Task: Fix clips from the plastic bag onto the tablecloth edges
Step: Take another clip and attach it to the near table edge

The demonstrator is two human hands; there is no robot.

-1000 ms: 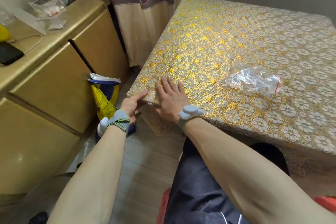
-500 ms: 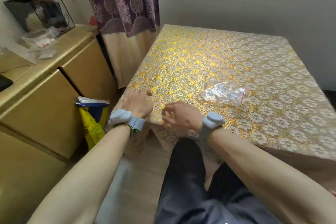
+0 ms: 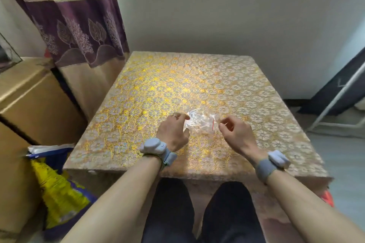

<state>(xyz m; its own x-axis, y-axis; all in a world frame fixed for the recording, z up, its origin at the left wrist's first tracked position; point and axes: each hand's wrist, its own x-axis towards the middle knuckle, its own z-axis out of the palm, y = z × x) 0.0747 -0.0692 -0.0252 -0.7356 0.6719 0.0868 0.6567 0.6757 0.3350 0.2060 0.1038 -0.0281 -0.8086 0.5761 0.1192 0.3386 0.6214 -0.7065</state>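
A gold floral tablecloth covers the square table in front of me. The clear plastic bag, with a red strip at its right end, lies on the cloth near the middle; its contents are too blurred to make out. My left hand grips the bag's left end between thumb and forefinger. At the bag's right end, by the red strip, my right hand has its fingertips pinched. A small pale spot sits on the cloth's near-left edge; I cannot tell what it is.
A tan cabinet stands to the left, with a yellow and blue bag on the floor beside it. A purple patterned curtain hangs at the back left. A dark leaning frame is at the right. My legs are under the table's near edge.
Both hands have left the table's near-left corner and moved to the plastic bag in the middle. My view has swung right and up, now facing the table squarely.
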